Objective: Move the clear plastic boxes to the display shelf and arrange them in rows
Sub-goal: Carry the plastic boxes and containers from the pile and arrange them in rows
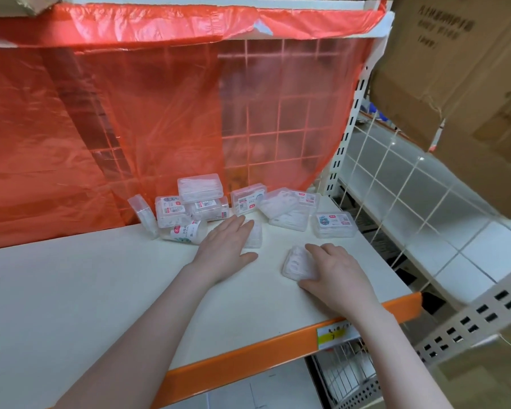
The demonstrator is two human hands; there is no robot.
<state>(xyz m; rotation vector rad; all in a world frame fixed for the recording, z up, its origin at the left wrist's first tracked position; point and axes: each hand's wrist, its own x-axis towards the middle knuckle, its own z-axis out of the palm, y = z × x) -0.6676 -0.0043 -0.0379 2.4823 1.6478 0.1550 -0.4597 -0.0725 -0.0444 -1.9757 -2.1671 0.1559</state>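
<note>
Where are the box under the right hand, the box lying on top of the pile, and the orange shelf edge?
Box under right hand (296, 262), head view: its uncovered left part.
Top box of pile (200, 188), head view: lid centre.
Orange shelf edge (248, 349), head view: front strip.

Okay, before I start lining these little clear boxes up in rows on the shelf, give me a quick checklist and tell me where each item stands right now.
1. Right hand has a box: ok, fingers curl round one clear box.
2. Left hand has a box: not ok, it lies flat on another box, not gripping.
3. Free shelf surface for rows: ok, bare in front and to the left.
4. Pile of boxes squared up: not ok, tumbled, some tilted or stacked.
5. Box by the right edge safe: ok, lying flat.
6. Labels facing one way: cannot tell.
</note>
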